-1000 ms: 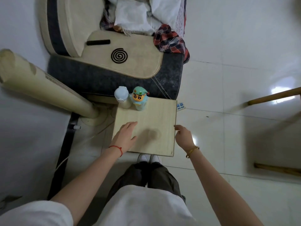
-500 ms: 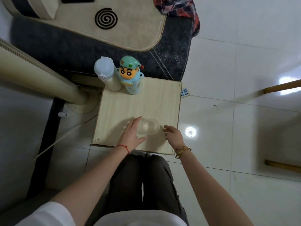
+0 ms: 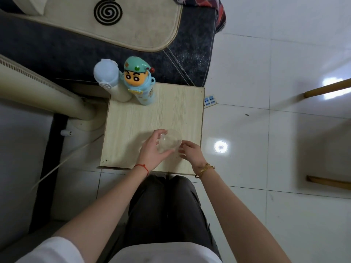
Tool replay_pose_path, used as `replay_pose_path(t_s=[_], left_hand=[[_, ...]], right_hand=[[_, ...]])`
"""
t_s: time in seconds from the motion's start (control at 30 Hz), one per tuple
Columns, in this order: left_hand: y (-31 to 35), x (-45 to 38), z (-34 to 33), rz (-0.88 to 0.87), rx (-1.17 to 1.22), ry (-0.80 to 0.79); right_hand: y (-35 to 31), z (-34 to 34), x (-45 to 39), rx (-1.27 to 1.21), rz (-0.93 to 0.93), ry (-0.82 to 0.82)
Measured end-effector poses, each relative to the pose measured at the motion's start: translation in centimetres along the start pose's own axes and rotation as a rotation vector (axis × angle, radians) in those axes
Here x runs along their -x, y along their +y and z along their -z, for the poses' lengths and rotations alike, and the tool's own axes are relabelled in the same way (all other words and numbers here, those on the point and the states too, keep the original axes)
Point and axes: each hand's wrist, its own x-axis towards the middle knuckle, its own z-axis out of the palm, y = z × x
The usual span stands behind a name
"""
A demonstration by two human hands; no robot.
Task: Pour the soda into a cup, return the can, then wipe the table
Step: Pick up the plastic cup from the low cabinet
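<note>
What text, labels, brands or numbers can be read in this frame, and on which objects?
No text is readable anywhere.
Cartoon bottle: small printed patches on its body, too blurred to read.
White bottle: embossed mark on its lid, not legible.
Clear cup, table: no markings visible.
Cushion: a black spiral only, no lettering.

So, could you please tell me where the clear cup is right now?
In the head view, the clear cup sits near the front right of the wooden table, between the left hand, which grips it, and the right hand.
</note>
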Motion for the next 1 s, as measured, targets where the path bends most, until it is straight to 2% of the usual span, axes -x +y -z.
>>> replay_pose_path(t_s=[0.17,0.57,1.0], left_hand=[[4.5,2.0,3.0,-0.051,0.005,0.023],[17.7,7.5,13.5,-0.182,0.013,-0.072],[24.5,12.3,17.3,-0.312,0.055,-0.162]], right_hand=[[-3.2,0.2,4.4,-0.074,0.007,-0.015],[-12.1,0.3,18.9,-0.177,0.126,-0.057],[-14.0,1.5,28.6,-0.326,0.260,-0.080]])
